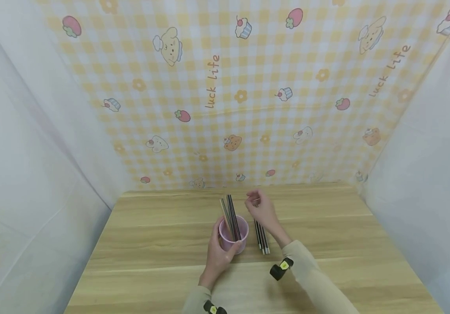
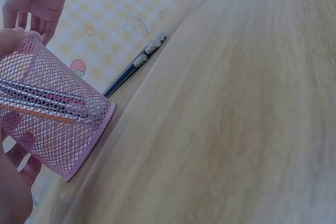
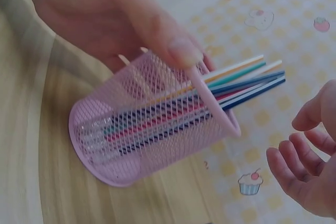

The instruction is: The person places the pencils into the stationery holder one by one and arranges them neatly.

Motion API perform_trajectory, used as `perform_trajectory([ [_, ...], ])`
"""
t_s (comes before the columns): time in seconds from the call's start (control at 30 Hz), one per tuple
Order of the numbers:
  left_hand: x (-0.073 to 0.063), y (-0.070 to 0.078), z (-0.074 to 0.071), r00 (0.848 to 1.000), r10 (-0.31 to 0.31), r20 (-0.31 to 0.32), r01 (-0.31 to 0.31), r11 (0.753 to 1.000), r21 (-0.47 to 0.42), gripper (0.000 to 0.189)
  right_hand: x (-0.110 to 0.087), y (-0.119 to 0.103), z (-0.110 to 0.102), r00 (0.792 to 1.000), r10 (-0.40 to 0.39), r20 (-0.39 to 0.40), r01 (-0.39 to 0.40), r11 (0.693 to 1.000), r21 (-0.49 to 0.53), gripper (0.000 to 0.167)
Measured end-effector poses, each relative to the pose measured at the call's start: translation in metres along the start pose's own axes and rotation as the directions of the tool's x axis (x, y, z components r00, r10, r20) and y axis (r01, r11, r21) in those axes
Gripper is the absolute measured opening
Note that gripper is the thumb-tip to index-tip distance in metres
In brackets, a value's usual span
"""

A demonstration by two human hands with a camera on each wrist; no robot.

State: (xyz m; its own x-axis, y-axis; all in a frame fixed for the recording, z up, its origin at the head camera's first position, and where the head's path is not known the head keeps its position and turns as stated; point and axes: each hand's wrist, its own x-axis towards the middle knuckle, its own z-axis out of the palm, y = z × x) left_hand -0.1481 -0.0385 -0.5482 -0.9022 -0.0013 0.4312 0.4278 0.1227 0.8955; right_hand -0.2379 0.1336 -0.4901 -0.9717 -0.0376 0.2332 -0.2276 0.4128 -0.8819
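Observation:
My left hand point(image 1: 218, 257) grips a pink mesh pen holder point(image 3: 152, 153) that stands on the table, its thumb at the rim and its fingers round the far side. Several slim pencil-like sticks point(image 3: 244, 85) in mixed colours lean inside, their pale ends down at the base. To the right of the holder lies a bunch of dark sticks point(image 1: 262, 240) with whitish ends, also seen behind the holder in the left wrist view. Over the far end of that bunch hovers my right hand point(image 1: 264, 213), fingers loosely curled, with nothing between them. It is apart from the holder.
The wood-grain table point(image 1: 154, 244) reaches back to a yellow checked cloth point(image 1: 193, 87) printed with cartoon figures. White sheets point(image 1: 32, 174) hang at both sides. Both wrists wear black straps point(image 1: 281, 269).

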Motion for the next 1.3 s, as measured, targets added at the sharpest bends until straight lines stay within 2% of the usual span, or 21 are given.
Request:
perform_trajectory([
  [0.23,0.000,0.001,-0.001,1.000,-0.025,0.005,0.025,1.000,-0.006,0.088,0.006,0.016,-0.008,0.996,0.078,-0.047,-0.078,0.997,0.003,0.029],
  [0.43,0.000,0.001,-0.001,0.999,-0.043,0.017,0.043,0.999,-0.003,0.088,0.010,0.032,-0.010,0.992,0.107,-0.067,-0.107,0.994,-0.005,0.031],
  [0.5,-0.001,-0.003,0.000,0.999,-0.031,0.015,0.031,1.000,0.000,0.088,0.012,0.037,-0.011,0.991,0.122,-0.063,-0.123,0.992,-0.009,0.033],
  [0.63,-0.002,-0.022,0.004,1.000,-0.015,-0.001,0.015,1.000,0.015,0.089,0.015,0.048,-0.012,0.987,0.148,-0.064,-0.150,0.988,-0.030,0.033],
  [0.8,-0.004,-0.040,0.005,1.000,-0.018,-0.003,0.019,0.999,0.032,0.091,0.015,0.062,-0.012,0.985,0.153,-0.078,-0.156,0.987,-0.036,0.031],
  [1.03,-0.004,-0.043,0.004,0.999,-0.040,0.013,0.040,0.999,0.017,0.090,0.011,0.078,-0.012,0.972,0.229,-0.056,-0.231,0.973,-0.026,0.032],
  [1.2,-0.004,-0.042,0.003,0.997,-0.075,0.023,0.075,0.997,0.004,0.092,0.010,0.088,-0.012,0.972,0.229,-0.054,-0.233,0.969,-0.086,0.028],
  [1.3,-0.003,-0.041,0.003,0.997,-0.069,0.027,0.068,0.998,0.007,0.092,0.009,0.093,-0.011,0.970,0.236,-0.057,-0.242,0.960,-0.141,0.026],
])
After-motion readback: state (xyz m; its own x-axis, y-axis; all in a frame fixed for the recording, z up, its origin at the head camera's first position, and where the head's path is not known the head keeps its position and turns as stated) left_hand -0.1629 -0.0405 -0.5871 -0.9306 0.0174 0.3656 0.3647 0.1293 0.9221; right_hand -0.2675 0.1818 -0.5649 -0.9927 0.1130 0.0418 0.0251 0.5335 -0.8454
